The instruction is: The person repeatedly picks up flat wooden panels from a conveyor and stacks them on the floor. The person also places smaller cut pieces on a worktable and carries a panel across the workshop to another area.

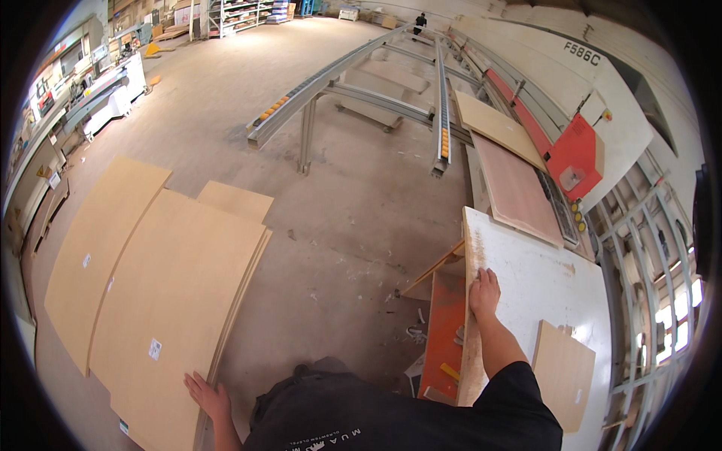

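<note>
Hands spread apart | left hand (207,396) flat on plywood stack (173,301) | right hand (484,292) on white board (541,286)

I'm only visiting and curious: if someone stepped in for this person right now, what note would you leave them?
Left hand: flat on the near edge of the top board of a floor stack, not gripping.
Right hand: resting on the left edge of the white table.
A small board lies on the table; two more boards lie beyond it by the red saw.
Nothing is lifted yet; the top board remains on the stack.
</note>
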`<state>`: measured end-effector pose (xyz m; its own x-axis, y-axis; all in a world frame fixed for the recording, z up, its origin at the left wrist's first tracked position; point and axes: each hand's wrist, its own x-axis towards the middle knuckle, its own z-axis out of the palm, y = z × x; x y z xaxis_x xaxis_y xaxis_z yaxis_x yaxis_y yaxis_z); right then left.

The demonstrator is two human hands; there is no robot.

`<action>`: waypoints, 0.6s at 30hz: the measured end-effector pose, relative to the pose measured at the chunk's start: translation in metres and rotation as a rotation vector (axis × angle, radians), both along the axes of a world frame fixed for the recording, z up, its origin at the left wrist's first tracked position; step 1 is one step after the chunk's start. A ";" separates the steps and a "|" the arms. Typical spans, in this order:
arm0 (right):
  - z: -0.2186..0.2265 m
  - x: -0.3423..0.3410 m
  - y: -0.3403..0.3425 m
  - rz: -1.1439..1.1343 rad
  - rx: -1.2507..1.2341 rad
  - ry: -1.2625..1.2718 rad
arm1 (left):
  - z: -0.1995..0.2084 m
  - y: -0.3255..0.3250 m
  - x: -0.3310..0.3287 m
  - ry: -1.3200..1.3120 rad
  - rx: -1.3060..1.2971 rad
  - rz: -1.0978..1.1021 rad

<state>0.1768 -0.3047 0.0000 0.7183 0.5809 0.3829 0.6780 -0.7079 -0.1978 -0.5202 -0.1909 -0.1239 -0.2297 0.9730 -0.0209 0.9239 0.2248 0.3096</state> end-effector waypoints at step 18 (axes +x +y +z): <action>0.000 0.017 -0.005 0.072 -0.147 0.008 | -0.013 -0.009 0.008 0.108 0.114 0.026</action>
